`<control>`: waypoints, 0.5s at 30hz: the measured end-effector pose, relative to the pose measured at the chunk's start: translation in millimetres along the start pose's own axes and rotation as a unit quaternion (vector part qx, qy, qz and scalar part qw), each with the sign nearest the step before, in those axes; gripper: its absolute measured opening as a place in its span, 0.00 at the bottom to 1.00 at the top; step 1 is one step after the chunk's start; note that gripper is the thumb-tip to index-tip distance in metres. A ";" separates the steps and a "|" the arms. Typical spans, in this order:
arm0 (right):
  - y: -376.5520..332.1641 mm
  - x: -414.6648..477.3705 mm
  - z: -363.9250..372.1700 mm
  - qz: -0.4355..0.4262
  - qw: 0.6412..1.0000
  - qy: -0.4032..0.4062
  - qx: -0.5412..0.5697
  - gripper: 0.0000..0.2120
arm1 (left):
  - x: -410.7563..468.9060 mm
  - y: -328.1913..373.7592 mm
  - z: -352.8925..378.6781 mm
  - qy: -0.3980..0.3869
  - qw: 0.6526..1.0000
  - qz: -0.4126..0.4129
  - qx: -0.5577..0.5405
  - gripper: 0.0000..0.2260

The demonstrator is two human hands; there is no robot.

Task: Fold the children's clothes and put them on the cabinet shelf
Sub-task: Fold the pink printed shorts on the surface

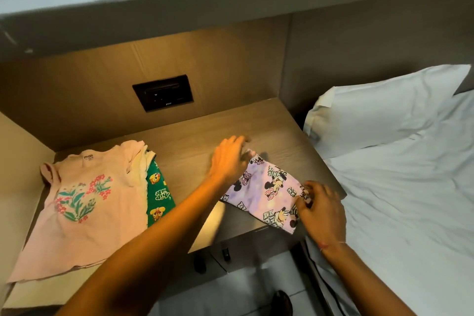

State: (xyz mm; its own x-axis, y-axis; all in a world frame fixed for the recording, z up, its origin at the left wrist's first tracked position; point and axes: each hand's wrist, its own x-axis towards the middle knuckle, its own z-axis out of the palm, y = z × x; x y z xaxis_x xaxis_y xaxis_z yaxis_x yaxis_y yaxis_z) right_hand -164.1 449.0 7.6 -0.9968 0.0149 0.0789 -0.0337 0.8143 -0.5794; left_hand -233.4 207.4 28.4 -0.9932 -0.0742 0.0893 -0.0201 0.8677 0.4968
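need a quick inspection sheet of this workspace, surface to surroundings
surface: wooden cabinet shelf, lit from above, bare in the middle
job's things: pink flowered shirt lies on top of a pile at the left, green printed garment showing from under it; lilac cartoon-print garment at the right front, its near corner over the shelf edge
clutter: nothing seen
grippers: left hand rests on the lilac garment's far end; right hand pinches its near right end
cables: nothing seen; a black socket panel in the back wall with nothing plugged in
surroundings: white pillow and white bed sheet to the right, pale floor below
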 end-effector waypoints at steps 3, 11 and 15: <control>16.3 1.3 -1.2 -0.162 0.984 -0.058 -0.049 0.17 | -70.4 -0.8 20.3 0.042 0.996 0.044 0.061 0.12; -11.4 6.6 15.8 -0.255 0.935 -0.238 -0.062 0.19 | -97.7 -59.3 12.0 -0.044 0.991 0.010 0.127 0.15; -45.8 -3.2 32.8 -0.292 0.911 -0.288 -0.047 0.18 | -91.5 -83.1 -18.2 -0.075 0.984 0.044 0.154 0.15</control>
State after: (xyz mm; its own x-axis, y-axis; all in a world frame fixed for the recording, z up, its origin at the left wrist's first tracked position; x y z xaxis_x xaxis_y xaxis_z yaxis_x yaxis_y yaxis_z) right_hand -161.8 392.7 7.2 -0.6851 -0.7212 -0.1025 -0.5909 0.6325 -0.5009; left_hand -138.7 133.2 -5.4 -0.9980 0.0606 -0.0193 0.0553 0.9770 0.2062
